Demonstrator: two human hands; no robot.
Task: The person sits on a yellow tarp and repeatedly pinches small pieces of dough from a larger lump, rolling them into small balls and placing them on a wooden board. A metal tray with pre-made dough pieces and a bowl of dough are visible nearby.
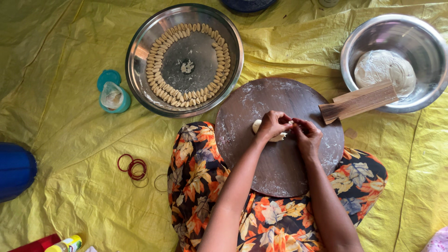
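Observation:
My left hand (272, 124) and my right hand (305, 135) meet over a round, flour-dusted wooden board (280, 172) resting on my lap. Both hands pinch a small pale piece of dough (279, 137) that lies on the board; part of it is hidden under my fingers. A ridged wooden paddle (358, 101) leans from the board's right edge onto a steel bowl (420, 37) holding a large ball of dough (385, 70). Beyond the board stands a wide steel tray (140, 56) with several small shaped dough pieces (156, 77) laid in a ring.
A yellow plastic sheet (60, 60) covers the floor. A teal cup with a bag in it (112, 96) stands left of the tray. Red rubber bands (133, 167) lie by my left knee. A blue container (16, 170) sits at the left edge, a small bottle (65, 244) at the bottom left.

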